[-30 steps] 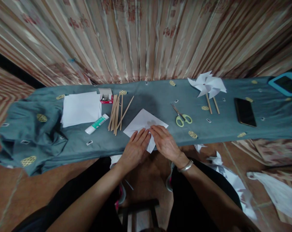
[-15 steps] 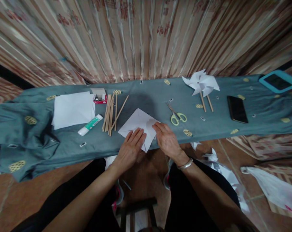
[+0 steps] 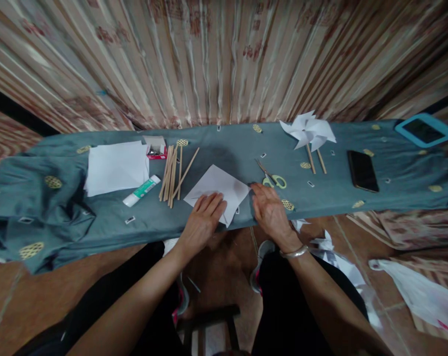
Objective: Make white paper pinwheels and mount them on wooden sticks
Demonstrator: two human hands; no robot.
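A white square sheet of paper (image 3: 218,188) lies like a diamond on the grey-blue cloth (image 3: 224,148) at the table's near edge. My left hand (image 3: 203,222) rests flat on the sheet's near corner, fingers spread. My right hand (image 3: 270,210) is off the sheet, just to its right, palm down on the cloth with fingers apart. Green-handled scissors (image 3: 273,179) lie just beyond my right fingertips.
A stack of white paper (image 3: 116,167), a glue tube (image 3: 141,191), a small red box (image 3: 156,148) and several wooden sticks (image 3: 174,170) lie at the left. White pinwheels (image 3: 308,132), a black phone (image 3: 362,170) and a blue-cased tablet (image 3: 426,129) are at the right. Paper scraps (image 3: 342,262) litter the floor.
My right hand has slid off the paper to the right, toward the scissors. My left hand stays on the sheet.
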